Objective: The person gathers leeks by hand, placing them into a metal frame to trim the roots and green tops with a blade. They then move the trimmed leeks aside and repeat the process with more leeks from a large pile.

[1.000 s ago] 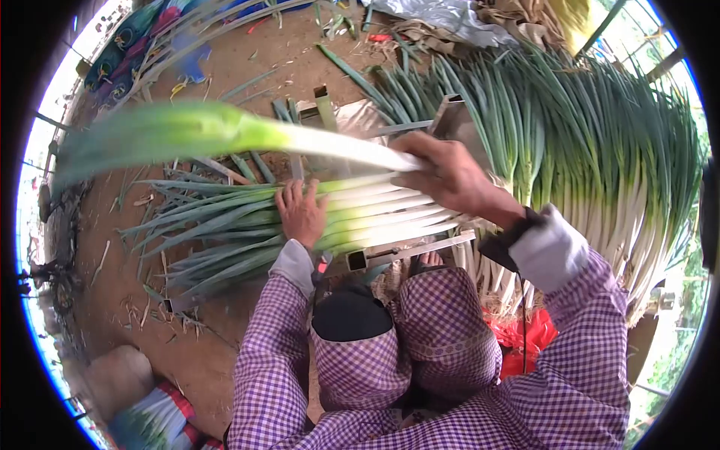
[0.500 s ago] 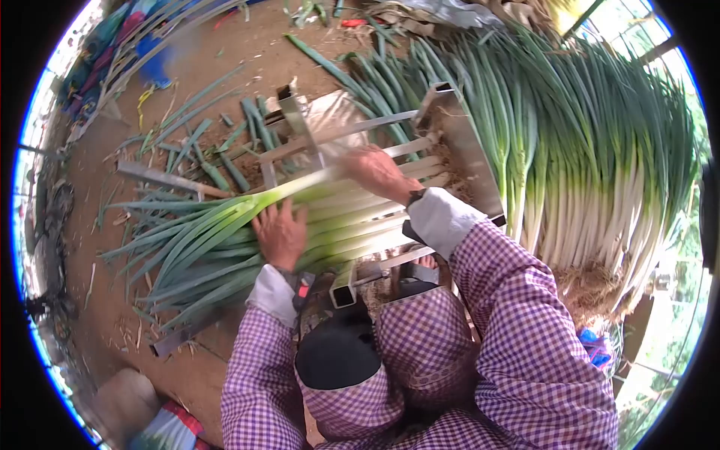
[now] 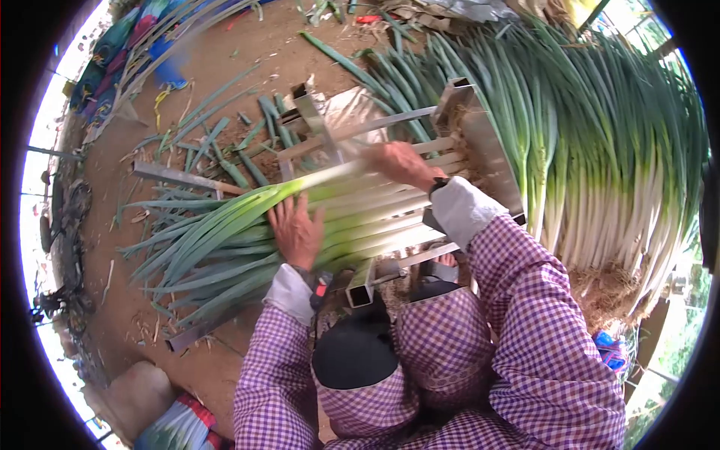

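A layer of long green onions (image 3: 375,218) lies across a metal frame (image 3: 360,289) in front of me, white stalks to the right and leaves to the left. My left hand (image 3: 298,231) rests flat on them, fingers spread, its fingertips against the uppermost green onion (image 3: 326,177). Around the white end of that same stalk, my right hand (image 3: 401,163) is closed; its fingers are blurred. The stalk's tip is hidden by the right hand.
A large row of green onions (image 3: 592,172) with roots stands at the right. Cut leaves (image 3: 232,161) litter the dirt floor (image 3: 202,367) beyond the frame. A metal end plate (image 3: 491,154) borders the frame's right side. A striped bundle (image 3: 180,424) lies at lower left.
The whole view has shifted slightly, so everything appears a little farther right and lower. Both hands keep nearly the same places on the green onions; the right hand is blurred in both frames.
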A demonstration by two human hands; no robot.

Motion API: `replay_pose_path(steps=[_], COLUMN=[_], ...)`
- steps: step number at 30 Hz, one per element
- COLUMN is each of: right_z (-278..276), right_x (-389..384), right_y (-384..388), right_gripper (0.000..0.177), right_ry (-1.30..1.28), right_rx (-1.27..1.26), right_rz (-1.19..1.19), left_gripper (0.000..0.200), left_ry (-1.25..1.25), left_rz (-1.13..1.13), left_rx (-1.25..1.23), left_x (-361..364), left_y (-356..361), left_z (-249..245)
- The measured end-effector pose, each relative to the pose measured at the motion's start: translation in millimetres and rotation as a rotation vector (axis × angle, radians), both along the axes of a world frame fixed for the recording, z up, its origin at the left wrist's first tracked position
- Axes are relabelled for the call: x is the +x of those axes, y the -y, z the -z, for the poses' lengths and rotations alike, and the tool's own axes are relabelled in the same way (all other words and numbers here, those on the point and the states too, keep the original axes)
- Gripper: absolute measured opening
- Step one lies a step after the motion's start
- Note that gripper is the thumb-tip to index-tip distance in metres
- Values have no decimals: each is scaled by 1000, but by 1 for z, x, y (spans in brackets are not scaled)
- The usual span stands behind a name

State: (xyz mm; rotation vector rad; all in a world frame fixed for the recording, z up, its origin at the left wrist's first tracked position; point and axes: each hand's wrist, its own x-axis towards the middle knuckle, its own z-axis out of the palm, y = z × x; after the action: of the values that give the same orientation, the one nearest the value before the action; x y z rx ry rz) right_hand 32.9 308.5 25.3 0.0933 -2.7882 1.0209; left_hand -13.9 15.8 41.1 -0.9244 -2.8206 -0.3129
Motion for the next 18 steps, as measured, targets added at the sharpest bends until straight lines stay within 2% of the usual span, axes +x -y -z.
replay_pose_path(steps=[2,3,6,7,11,12,14,16,18], right_z=[-1,0,2,-2,8,11,17,19,35], right_x=[-2,-2,-4,-4,-6,-7,-3,0,-1], right_y=[1,1,1,2,2,3,3,5,4], right_gripper=[31,31,25,24,23,23,25,27,27], right_ry=[14,38,72,109,154,155,101,104,1], right_rx=[3,7,7,16,57,67,85,129,163], right_rz=[2,6,25,24,21,31,30,35,14], left_gripper=[60,53,44,39,44,46,42,37,33], left_ry=[26,-5,109,53,2,68,120,47,3], left_rz=[10,34,-46,-59,-37,-124,-135,-84,-32], left_rx=[28,98,362,384,391,453,476,346,287], left_x=[-2,-4,-9,-7,-9,-4,-3,-3,-5], left_y=[1,1,7,6,7,5,5,5,3], left_z=[1,2,4,4,6,1,-1,-4,-8])
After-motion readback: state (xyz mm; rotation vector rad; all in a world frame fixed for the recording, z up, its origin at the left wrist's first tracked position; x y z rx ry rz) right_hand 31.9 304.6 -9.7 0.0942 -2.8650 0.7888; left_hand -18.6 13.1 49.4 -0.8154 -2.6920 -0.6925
